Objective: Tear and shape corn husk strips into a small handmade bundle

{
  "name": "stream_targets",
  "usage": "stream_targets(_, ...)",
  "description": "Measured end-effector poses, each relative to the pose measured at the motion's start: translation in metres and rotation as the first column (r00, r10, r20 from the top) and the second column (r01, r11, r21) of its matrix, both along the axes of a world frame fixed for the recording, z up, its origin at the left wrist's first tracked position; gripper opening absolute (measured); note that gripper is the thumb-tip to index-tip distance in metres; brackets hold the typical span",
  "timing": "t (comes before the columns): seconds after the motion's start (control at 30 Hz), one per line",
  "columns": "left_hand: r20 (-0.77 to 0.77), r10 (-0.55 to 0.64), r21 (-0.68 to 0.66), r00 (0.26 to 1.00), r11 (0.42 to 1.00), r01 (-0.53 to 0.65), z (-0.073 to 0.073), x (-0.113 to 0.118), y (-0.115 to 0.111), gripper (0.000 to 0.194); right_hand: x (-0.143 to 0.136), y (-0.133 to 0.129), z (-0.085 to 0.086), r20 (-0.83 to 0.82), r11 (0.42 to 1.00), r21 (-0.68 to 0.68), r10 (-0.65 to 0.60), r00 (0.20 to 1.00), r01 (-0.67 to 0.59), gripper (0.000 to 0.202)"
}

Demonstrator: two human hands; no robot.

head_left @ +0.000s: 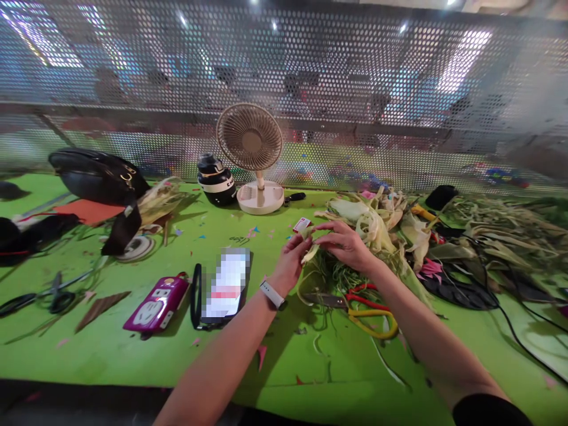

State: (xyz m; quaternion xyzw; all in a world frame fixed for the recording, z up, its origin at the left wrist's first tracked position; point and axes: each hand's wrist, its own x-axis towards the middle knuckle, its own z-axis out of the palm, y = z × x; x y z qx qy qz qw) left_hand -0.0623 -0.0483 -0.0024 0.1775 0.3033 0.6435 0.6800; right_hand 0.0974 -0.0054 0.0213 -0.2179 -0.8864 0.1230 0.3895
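Note:
My left hand [286,266], with a pale watch band on its wrist, is closed on a small strip of corn husk [310,254]. Its fingers pinch the piece above the green table. From the other side my right hand [344,244] meets it, fingertips drawn together at the husk's upper part; the exact contact is partly hidden. Behind and below the right hand lies a pile of dried corn husks [377,222] with thin green shreds [350,278]. Scissors with red and yellow handles [370,313] rest on the table under my right forearm.
A phone [227,284] and a purple power socket [157,305] lie left of my arms. Behind stand a fan [260,198] and a black bottle [216,180]. Black scissors [57,293] and a black bag [95,174] are at far left, cables [501,307] at right. Perforated metal [337,71] closes the back.

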Motion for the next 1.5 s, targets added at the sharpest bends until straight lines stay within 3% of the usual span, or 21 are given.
stream_targets(0.3, 0.059, -0.018, 0.005, 0.998, 1.000, 0.018, -0.009, -0.003, 0.004, 0.030, -0.004, 0.000, -0.004, 0.029, 0.997, 0.077, -0.020, 0.999, 0.018, 0.012)
stream_targets(0.5, 0.073, 0.058, 0.069, 0.996, 0.996, -0.063, -0.005, 0.000, 0.003, 0.029, -0.014, -0.006, -0.010, -0.091, 0.995, 0.039, -0.083, 0.992, 0.087, 0.008)
stream_targets(0.67, 0.055, 0.069, 0.062, 0.996, 0.995, -0.072, -0.003, 0.001, 0.001, 0.024, -0.024, -0.014, -0.016, -0.102, 0.971, 0.014, -0.237, 0.966, 0.239, 0.011)
stream_targets(0.93, 0.070, 0.043, 0.018, 0.997, 0.999, -0.045, -0.007, 0.004, -0.003, 0.030, -0.029, -0.023, -0.029, -0.063, 0.873, -0.063, -0.487, 0.871, 0.483, 0.018)
stream_targets(1.07, 0.075, 0.038, 0.007, 0.996, 0.999, -0.039, -0.012, 0.005, -0.003, 0.030, -0.032, -0.026, -0.033, -0.123, 0.872, -0.261, -0.457, 0.881, 0.415, 0.017)
stream_targets(1.27, 0.082, 0.056, -0.075, 0.995, 0.996, -0.050, -0.025, 0.005, -0.003, 0.031, -0.034, -0.027, -0.038, -0.180, 0.825, -0.477, -0.428, 0.886, 0.302, 0.015)
stream_targets(1.5, 0.032, 0.052, -0.094, 0.998, 0.994, -0.049, -0.035, 0.004, -0.006, 0.031, -0.034, -0.030, -0.044, -0.218, 0.783, -0.571, -0.434, 0.874, 0.247, 0.014)
